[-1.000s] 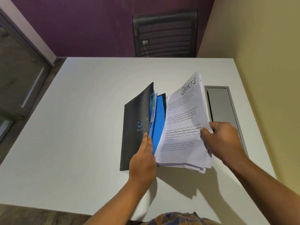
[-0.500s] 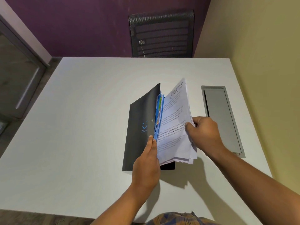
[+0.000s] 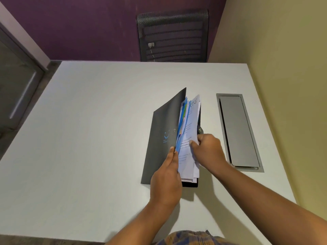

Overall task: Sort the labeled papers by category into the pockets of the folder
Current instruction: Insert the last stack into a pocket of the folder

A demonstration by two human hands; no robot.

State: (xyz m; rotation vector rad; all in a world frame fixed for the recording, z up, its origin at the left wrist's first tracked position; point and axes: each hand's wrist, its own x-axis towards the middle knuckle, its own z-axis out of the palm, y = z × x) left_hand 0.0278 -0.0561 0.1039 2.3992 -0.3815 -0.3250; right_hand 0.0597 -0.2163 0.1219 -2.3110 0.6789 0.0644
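A dark grey folder [image 3: 164,128] with blue inner pockets [image 3: 182,124] stands partly open on the white table [image 3: 92,138]. My left hand [image 3: 167,181] grips the edge of its front cover near the bottom. A stack of white printed papers [image 3: 190,138], the top sheet headed with handwritten letters ending "RTS", sits tilted inside the folder, almost upright against the pockets. My right hand [image 3: 207,151] is shut on the stack's right edge, thumb on the top sheet. The folder's back cover is mostly hidden behind the papers.
A grey cable hatch [image 3: 238,131] is set into the table right of the folder. A black mesh chair [image 3: 172,36] stands at the far edge. A yellow wall runs along the right, a purple wall at the back.
My right hand has swung the paper stack leftward, from lying spread open to nearly upright against the blue pockets. The folder has narrowed. My left hand has stayed on the front cover.
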